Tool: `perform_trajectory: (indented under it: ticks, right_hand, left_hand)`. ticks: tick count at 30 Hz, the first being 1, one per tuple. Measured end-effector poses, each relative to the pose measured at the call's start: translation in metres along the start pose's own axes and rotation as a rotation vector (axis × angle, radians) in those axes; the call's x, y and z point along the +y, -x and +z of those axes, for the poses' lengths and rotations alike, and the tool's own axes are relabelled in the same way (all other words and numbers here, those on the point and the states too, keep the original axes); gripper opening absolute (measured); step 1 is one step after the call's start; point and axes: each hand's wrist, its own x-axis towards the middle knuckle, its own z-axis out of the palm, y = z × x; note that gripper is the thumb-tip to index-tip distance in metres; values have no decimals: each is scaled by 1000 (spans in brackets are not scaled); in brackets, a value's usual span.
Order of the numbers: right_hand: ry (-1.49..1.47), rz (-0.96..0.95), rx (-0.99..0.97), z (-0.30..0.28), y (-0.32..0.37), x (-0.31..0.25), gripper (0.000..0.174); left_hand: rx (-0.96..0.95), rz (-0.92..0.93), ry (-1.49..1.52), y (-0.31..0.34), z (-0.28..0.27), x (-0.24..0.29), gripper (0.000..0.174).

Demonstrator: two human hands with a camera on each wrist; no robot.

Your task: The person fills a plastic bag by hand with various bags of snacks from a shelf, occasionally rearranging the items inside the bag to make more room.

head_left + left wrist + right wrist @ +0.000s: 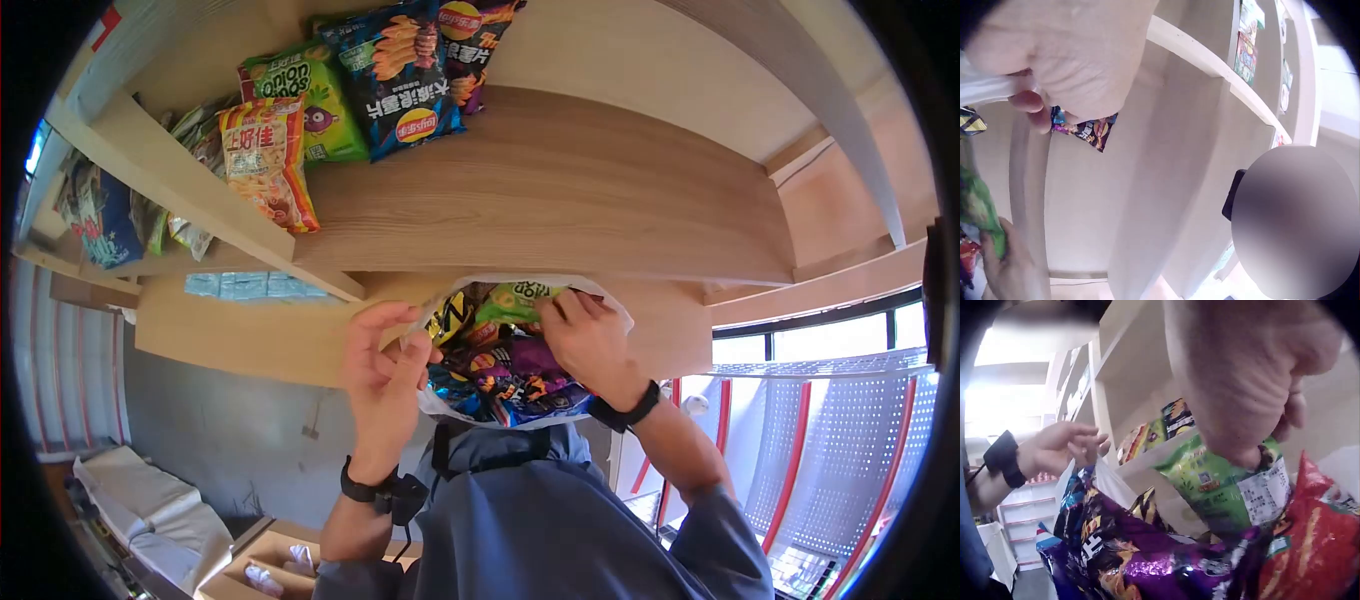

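Note:
A white plastic bag (612,300) full of snack packets stands open in front of my body. My left hand (385,375) pinches its edge on the left side; in the right wrist view the plastic stretches down from those fingers. Inside the bag's mouth, my right hand (588,338) grips a green snack packet (1210,481) by its upper part. The packet leans up above the others in the right wrist view. Around it lie a purple chip packet (1154,565), a red packet (1304,550) and a black-and-yellow packet (450,318).
Beyond the bag runs a wooden shelf (560,190). At its left stand dark chip packets (395,80), a green packet (335,115) and a yellow-orange packet (265,160), beside an upright divider (200,190). A cardboard box (270,550) sits on the floor at lower left.

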Motion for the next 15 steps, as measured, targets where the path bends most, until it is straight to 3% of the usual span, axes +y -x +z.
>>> perform_trajectory:
  ticks: [1, 3, 4, 8, 10, 11, 13, 15]
  right_hand:
    - [2, 4, 2, 8, -3, 6, 21]
    - [123, 163, -177, 39, -10, 28, 25]
    - [140, 281, -424, 51, -17, 45, 30]
    - [79, 215, -221, 46, -11, 39, 35]
    - [11, 25, -30, 17, -13, 13, 38]
    - [8, 19, -34, 22, -15, 9, 38]
    - [-64, -256, 176, 36, -17, 3, 41]
    - [-60, -256, 111, 44, -17, 3, 40]
  left_hand:
    - [-22, 17, -10, 0, 0, -2, 35]
    - [-10, 6, 29, 1, -2, -1, 34]
    - [9, -5, 70, 0, -3, 0, 34]
    - [74, 8, 61, 5, -9, 5, 30]
    - [30, -12, 17, 8, -8, 3, 28]
    - [37, -15, 17, 9, -7, 2, 28]
    - [15, -14, 45, 9, -4, 2, 31]
    - [30, 14, 41, 8, -7, -1, 30]
